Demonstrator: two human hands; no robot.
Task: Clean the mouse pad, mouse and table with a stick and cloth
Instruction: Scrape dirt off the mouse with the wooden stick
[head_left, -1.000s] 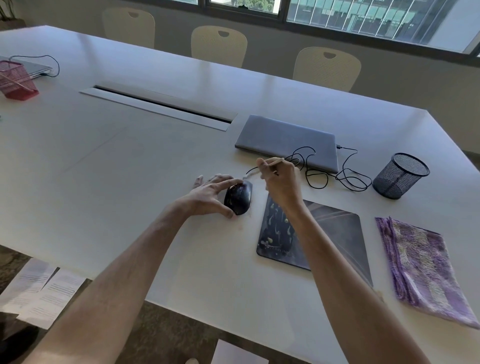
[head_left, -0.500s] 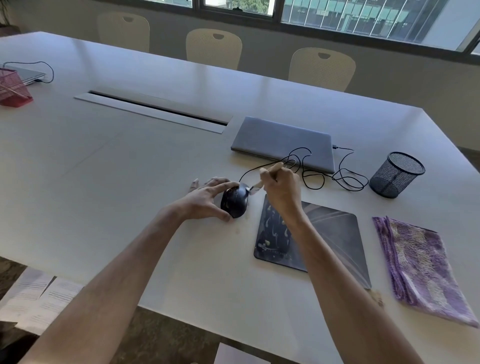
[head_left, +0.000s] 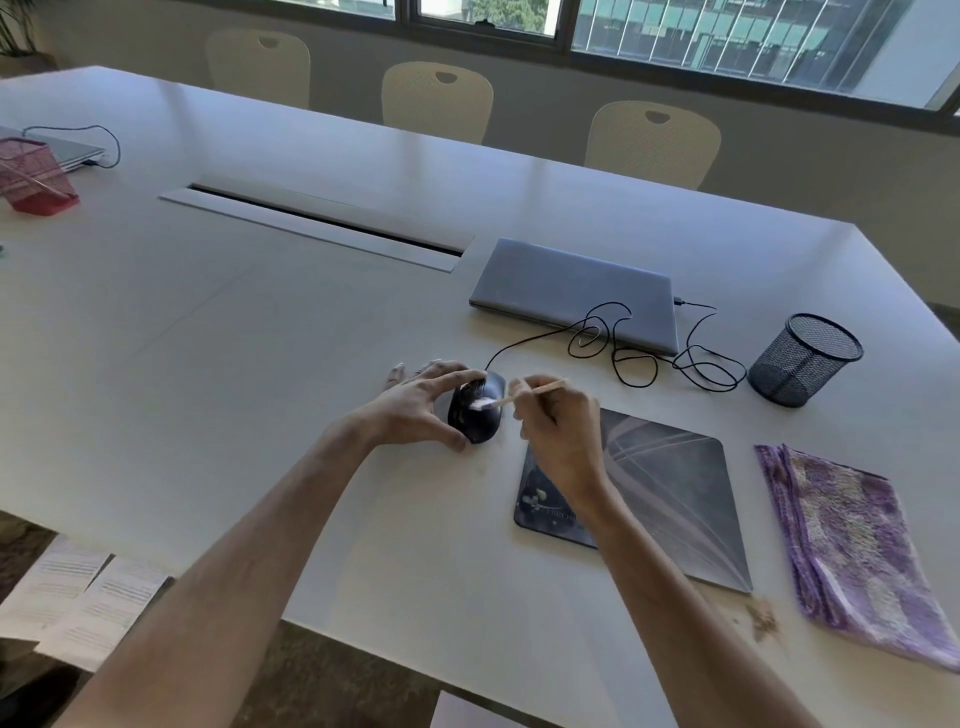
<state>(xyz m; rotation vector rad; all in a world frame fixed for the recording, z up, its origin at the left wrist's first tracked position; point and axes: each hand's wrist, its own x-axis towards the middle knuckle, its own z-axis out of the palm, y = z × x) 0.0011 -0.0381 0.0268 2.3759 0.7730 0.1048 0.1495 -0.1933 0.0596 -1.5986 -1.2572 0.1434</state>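
both hands are at the mouse (head_left: 478, 410): the left hand (head_left: 415, 402) grips it from the left side, thumb curled against its near edge and forefinger lying over its top, while the right hand (head_left: 558, 423) pinches a thin stick (head_left: 524, 393) whose white tip touches the top of the mouse. the mouse sits on the white surface (head_left: 260, 338), just left of the dark mouse pad (head_left: 670, 493), and its black cord (head_left: 623, 348) loops away toward a closed grey laptop (head_left: 576, 291). the right wrist hangs over the pad's left part. a folded purple cloth (head_left: 852, 551) lies flat to the right of the pad, apart from it, with a few brown crumbs (head_left: 761, 618) near its near corner. a black mesh cup (head_left: 802, 361) stands beyond the cloth.
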